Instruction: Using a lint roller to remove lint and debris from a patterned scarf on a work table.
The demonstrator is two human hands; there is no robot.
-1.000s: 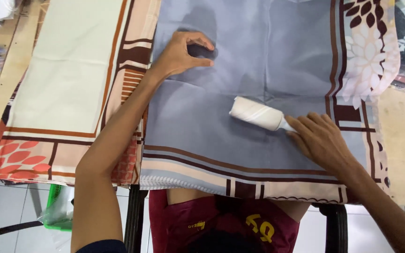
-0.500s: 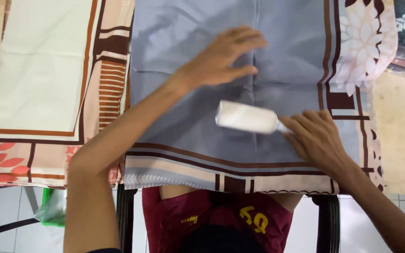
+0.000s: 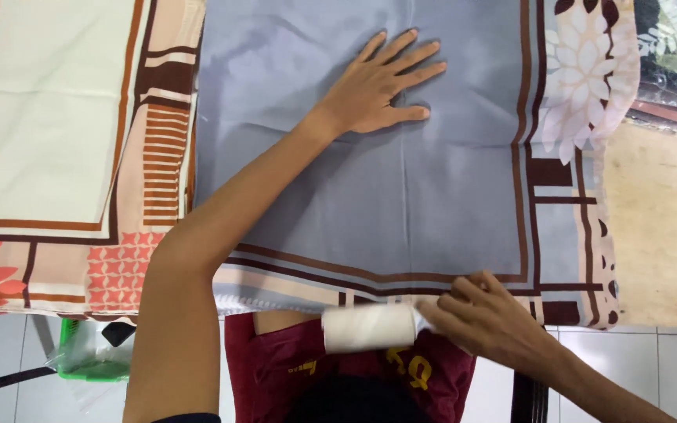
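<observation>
- The left hand (image 3: 374, 90) lies flat on the grey cloth (image 3: 401, 180), fingers (image 3: 413, 59) spread and released, gripping nothing.
- The right hand (image 3: 495, 321) has its fingers closed around the handle end of a white lint roller (image 3: 368, 327).
- The lint roller sits just off the near edge of the grey cloth, over the person's red shirt (image 3: 276, 356).
- A cream and brown patterned cloth (image 3: 56, 125) lies left of the grey cloth, touching it.
- A green basket (image 3: 88, 352) stands on the floor, below that edge.
</observation>
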